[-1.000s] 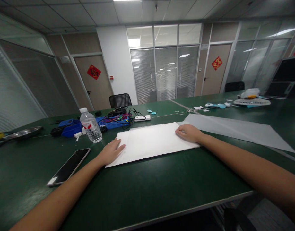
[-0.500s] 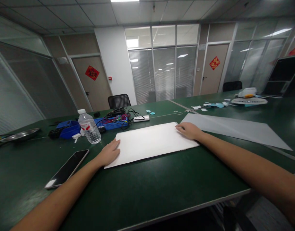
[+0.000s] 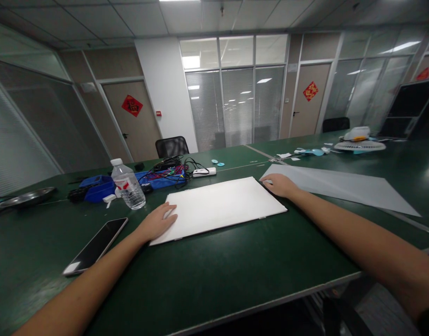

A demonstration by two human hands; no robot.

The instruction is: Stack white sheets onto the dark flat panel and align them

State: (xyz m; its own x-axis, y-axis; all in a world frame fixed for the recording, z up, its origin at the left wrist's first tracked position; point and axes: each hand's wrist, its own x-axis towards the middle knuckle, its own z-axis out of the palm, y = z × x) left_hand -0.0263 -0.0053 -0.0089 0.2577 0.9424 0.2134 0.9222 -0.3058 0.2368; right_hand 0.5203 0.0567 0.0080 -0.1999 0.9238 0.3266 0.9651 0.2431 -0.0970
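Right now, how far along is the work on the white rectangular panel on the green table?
Done: the white rectangular panel lies flat on the green table. In hand: the left hand rests on its near left corner, the right hand at its far right corner. Left, probably: the large translucent grey sheet beside it lies spread out, not over the panel.

Office, open-plan meeting area. Evidence: grid ceiling [image 3: 130,14] of square tiles with flush light panels; glass partitions with slatted blinds [image 3: 238,107]; plain doors [image 3: 128,128], each bearing a red diamond decoration [image 3: 132,105]; black mesh swivel chair [image 3: 171,145]; long green counter [image 3: 217,270] carrying cables [image 3: 172,169] and a phone [image 3: 95,246]; large dark screen [image 3: 406,107] at far right.
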